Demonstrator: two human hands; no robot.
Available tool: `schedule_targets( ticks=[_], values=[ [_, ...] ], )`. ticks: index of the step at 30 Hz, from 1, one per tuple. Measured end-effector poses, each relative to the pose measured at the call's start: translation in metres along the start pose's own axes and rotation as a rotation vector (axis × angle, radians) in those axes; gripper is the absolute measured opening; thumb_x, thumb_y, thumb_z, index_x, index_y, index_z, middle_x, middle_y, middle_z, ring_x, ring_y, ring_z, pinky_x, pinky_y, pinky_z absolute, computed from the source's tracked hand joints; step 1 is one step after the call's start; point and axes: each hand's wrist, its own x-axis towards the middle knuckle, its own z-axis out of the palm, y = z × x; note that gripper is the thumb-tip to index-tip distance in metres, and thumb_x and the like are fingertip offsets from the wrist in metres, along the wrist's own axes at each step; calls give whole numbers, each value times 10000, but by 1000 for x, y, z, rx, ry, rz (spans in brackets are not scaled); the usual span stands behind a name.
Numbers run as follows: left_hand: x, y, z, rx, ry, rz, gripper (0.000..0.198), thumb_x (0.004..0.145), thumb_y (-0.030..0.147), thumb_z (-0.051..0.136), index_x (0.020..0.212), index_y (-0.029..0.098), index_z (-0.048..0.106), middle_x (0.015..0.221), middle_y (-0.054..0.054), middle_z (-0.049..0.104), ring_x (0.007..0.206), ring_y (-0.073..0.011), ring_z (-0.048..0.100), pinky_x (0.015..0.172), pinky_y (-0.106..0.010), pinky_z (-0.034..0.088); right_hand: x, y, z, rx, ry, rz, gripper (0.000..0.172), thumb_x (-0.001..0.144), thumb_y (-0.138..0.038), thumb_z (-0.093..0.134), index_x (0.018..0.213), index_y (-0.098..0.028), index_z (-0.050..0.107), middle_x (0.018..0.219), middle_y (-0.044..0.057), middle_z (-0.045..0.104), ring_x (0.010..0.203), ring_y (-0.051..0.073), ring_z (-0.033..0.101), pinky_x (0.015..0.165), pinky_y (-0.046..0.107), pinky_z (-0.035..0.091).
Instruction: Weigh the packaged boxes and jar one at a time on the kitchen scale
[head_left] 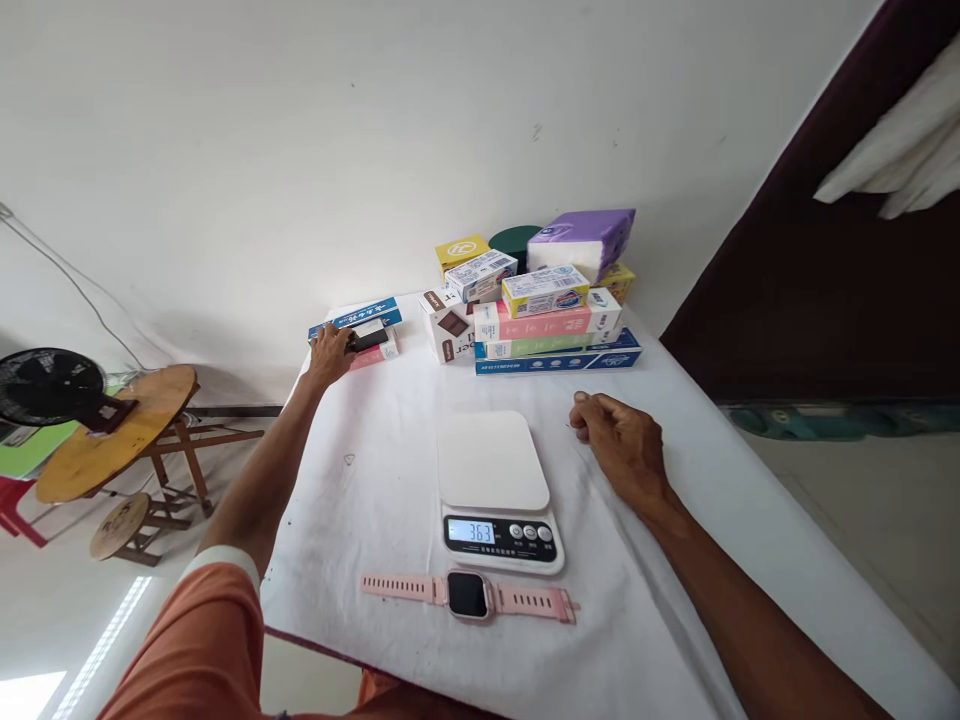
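My left hand [330, 353] reaches to the far left of the table, fingers closed at the near end of a small flat black object [369, 340]. That object lies over a white-and-pink box [379, 352], beside a blue toothpaste box [360, 315]. My right hand [621, 440] rests on the cloth right of the scale, fingers curled in; whether they hold anything is hidden. A white kitchen scale [495, 460] stands in the middle with a bare platform, its lit display apparently reading 363. In front of it lies a smartwatch [466, 595] with a pink strap, stretched out flat.
At the back stands a pile of boxes [547, 322], with a purple tissue pack [581, 240] and a dark green round lid [516, 245]. A white cloth [390, 440] covers the table. On the left are a black fan [52, 385], a wooden table [161, 390] and a stool [121, 525].
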Motion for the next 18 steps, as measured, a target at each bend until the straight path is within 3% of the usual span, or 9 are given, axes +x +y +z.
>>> schedule_targets(
  ticks=[5,9,13,18],
  values=[
    [-8,6,5,-35,15,-3,438,899,254,661,1332,253,589,1446,-172,589,1378,-389,514,1154,-556,392,0,-1,0,24,-12,2,476,898,-635,521,612,-258,578,657,29,661,604,200,652,637,328,483],
    [-1,2,0,-75,22,-55,418,848,247,714,1253,239,613,1381,-170,608,1362,-406,519,1139,-581,402,1,0,1,33,-15,-12,478,902,-631,521,606,-258,572,656,32,665,598,197,650,646,332,488],
    [0,1,-8,-133,-2,-78,364,810,295,769,1143,210,649,1277,-143,627,1265,-353,580,1066,-489,488,1,3,1,18,-19,-22,479,926,-611,502,616,-253,568,667,36,670,606,200,660,659,340,481],
    [-40,9,-21,-262,44,-10,409,792,296,802,1167,197,671,1222,-107,620,1136,-281,638,1021,-435,527,3,7,5,51,-6,-40,461,940,-580,491,627,-250,564,649,37,653,603,197,632,657,343,467]
  ],
)
